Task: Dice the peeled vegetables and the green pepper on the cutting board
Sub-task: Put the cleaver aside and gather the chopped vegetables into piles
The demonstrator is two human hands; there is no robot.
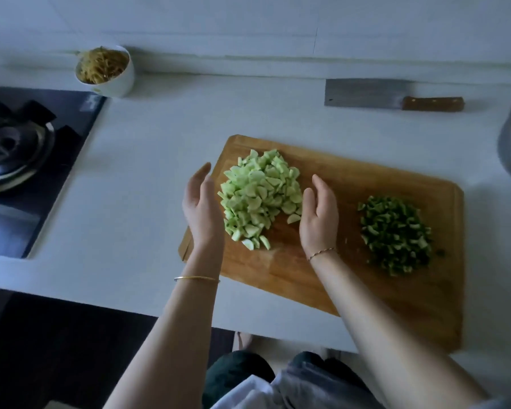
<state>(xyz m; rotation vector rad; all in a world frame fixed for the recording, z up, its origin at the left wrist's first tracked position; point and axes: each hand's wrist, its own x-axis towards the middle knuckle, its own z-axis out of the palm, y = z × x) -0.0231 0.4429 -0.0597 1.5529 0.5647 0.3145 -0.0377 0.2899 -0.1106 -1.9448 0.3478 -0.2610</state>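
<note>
**Fig. 1.** We saw 2 heaps on the cutting board [351,278]: pale diced vegetables [260,196] toward its 10 o'clock and diced green pepper [396,234] toward its 3 o'clock, apart. Our left grip [202,208] stood just beside the pale heap at 9 o'clock and our right grip [319,215] at 3 o'clock. Both were spread, palms facing the heap, holding nothing. The cleaver [372,94] lay flat on the counter [148,202] at the board's 12 o'clock, handle toward 3 o'clock. A noodle bowl [109,72] stood far off at 10 o'clock.
</note>
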